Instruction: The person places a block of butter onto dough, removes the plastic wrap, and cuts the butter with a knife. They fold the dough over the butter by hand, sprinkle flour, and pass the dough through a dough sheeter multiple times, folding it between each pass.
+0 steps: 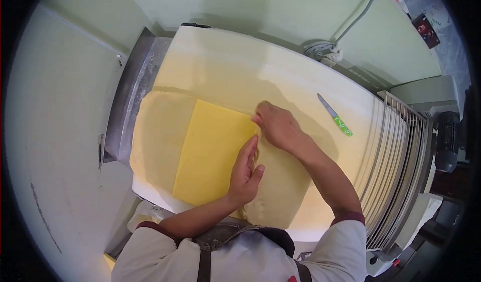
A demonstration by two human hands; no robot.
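A wide sheet of pale dough (160, 136) lies on the cream conveyor belt (235, 66) of a dough sheeter. A bright yellow butter slab (210, 152) rests on the dough's middle. My left hand (245, 172) presses flat along the slab's right edge, fingers together, where a dough flap meets it. My right hand (275, 124) grips the flap's edge at the slab's upper right corner. The dough flap (280, 182) spreads to the right beneath my forearms.
A knife with a green handle (336, 116) lies on the belt to the right. A metal roller guard (396, 167) stands at the right end. A grey cable (330, 49) coils at the back. A steel side rail (128, 101) runs along the left.
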